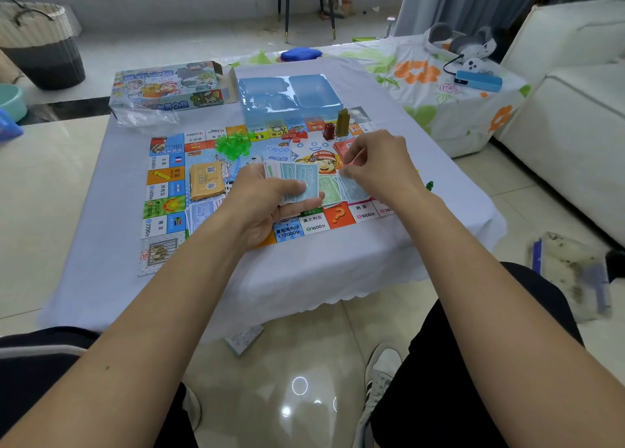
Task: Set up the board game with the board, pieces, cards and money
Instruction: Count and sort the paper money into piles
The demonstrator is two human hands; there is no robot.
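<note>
The colourful game board (165, 207) lies flat on a low table. My left hand (267, 204) grips a fanned stack of paper money (297, 180) above the board's middle. My right hand (378, 163) pinches a note at the fan's right edge. More notes (351, 190) lie spread under that hand. An orange card stack (206, 180) sits on the board's left side, with a blue note (203, 214) below it. Green plastic houses (233, 144), red pieces (297, 134) and a tall brown piece (342, 121) stand along the far edge.
The game box (169, 87) and a blue plastic tray insert (291, 95) sit behind the board on the pale tablecloth (304, 271). A leaflet (243, 339) lies on the floor under the table. A white sofa (581, 116) is at right, a basket (40, 41) at far left.
</note>
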